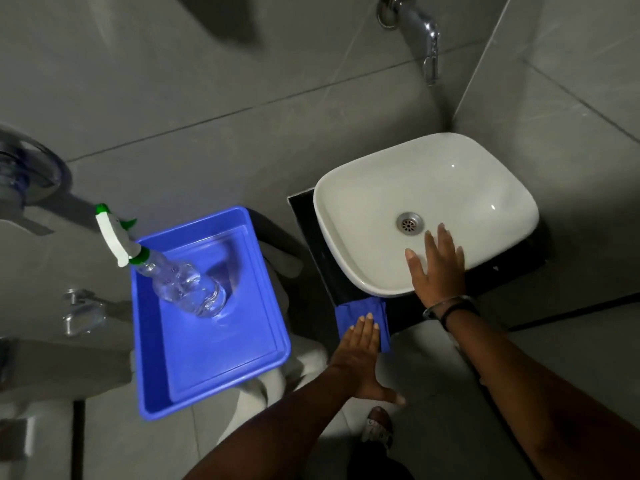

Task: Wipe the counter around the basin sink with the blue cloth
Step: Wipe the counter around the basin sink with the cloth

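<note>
The left grip [360, 355] is lying flat, fingers together and thumb spread wide, pressing down on the folded blue cloth [363, 311]. The cloth is resting under its fingertips on the front left corner of the black glossy desk [311, 244], with one edge hanging past the desk's front. Just beyond the left grip, the white rounded-square ceramic basin sink [426, 188] is sitting on the desk. The right grip [437, 268] is spreading open, fingers apart, palm down on the basin's near rim, holding nothing, with the round metal drain [410, 222] just ahead of its fingertips. A dark band [453, 308] is circling the right wrist. Well to the left of the left grip, a blue rectangular plastic tub [207, 341] is holding a clear spray bottle with a white and green trigger head [180, 282], leaning tilted. A chrome wall tap [420, 26] is jutting out far above the basin.
</note>
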Demonstrator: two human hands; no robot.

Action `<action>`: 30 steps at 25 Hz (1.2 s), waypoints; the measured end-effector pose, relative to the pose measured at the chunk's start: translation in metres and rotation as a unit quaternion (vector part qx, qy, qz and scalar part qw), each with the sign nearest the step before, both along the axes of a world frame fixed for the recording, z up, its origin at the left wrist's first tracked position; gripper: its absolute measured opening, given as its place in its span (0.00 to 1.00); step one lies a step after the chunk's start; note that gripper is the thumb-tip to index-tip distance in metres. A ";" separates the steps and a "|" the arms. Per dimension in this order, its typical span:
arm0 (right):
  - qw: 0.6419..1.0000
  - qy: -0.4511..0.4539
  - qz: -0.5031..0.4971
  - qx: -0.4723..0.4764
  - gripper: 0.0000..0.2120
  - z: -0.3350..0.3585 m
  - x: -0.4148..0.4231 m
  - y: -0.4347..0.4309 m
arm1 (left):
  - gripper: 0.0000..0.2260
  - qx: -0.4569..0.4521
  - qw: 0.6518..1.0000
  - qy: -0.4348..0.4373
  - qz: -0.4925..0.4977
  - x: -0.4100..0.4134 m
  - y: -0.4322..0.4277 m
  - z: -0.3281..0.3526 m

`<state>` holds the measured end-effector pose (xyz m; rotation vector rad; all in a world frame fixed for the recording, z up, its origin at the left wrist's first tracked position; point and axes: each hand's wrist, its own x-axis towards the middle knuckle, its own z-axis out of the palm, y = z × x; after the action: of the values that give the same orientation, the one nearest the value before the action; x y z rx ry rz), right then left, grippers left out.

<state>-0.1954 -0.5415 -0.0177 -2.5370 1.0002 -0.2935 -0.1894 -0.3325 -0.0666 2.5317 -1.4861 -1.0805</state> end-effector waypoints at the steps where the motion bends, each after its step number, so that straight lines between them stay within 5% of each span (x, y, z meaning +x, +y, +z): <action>1: 0.998 -0.063 -0.012 0.024 0.30 0.000 -0.012 0.012 | 0.59 -0.017 1.000 0.014 0.012 0.001 0.002 0.004; 4: 0.989 -0.147 0.023 0.005 0.22 -0.019 -0.065 0.070 | 0.46 -0.173 0.982 0.000 0.073 0.012 0.020 0.021; 8: 0.985 0.018 0.162 0.065 0.27 -0.054 -0.080 0.139 | 0.41 -0.338 0.921 -0.101 0.166 0.039 0.027 0.050; 11: 0.969 0.104 0.223 0.023 0.35 -0.068 -0.053 0.154 | 0.41 -0.301 0.929 -0.117 0.179 0.083 -0.015 0.070; 16: 0.928 0.246 0.275 -0.047 0.43 -0.091 -0.043 0.147 | 0.46 -0.115 0.977 -0.111 0.143 0.121 -0.058 0.062; 22: 0.936 0.208 0.282 -0.016 0.45 -0.098 -0.058 0.114 | 0.53 -0.122 0.974 -0.139 0.133 0.121 -0.056 0.050; 30: 0.950 0.217 0.222 -0.031 0.44 -0.100 -0.106 -0.044 | 0.52 -0.138 0.965 -0.185 0.125 0.121 -0.058 0.041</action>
<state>-0.3015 -0.5857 -0.1173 -2.8564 0.5260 0.3834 -0.0686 -0.3900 -0.0260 2.7110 -1.2210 -0.3527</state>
